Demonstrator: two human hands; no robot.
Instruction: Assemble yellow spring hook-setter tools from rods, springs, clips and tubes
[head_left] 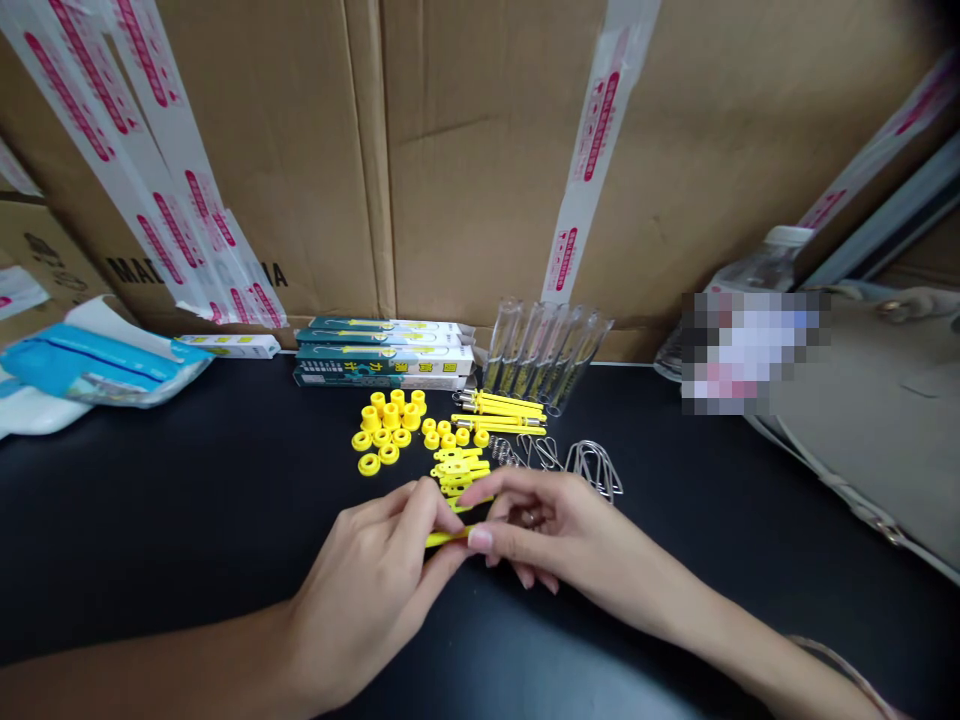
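A slim yellow plastic strip [448, 538] is pinched between my two hands at the middle front. My left hand [375, 570] grips it with thumb and forefinger, hiding much of it. The thumb and fingertips of my right hand [540, 520] close on its other end. Just beyond my fingers lie small flat yellow pieces [459, 467]. Yellow rods with metal springs [501, 410] rest behind them. To their left are flanged yellow sleeves and rings [381, 437], beside little yellow caps [448, 440]. Bent wire hooks [595, 467] and small coil springs [502, 452] lie past my right hand.
Clear tubes [540, 355] lean at the back next to stacked printed boxes [382, 355]. Large cardboard cartons [480, 160] wall off the black table [187, 520]. A blue packet [112, 355] lies left; a plastic bottle [757, 268] and a beige bag [877, 400] stand right.
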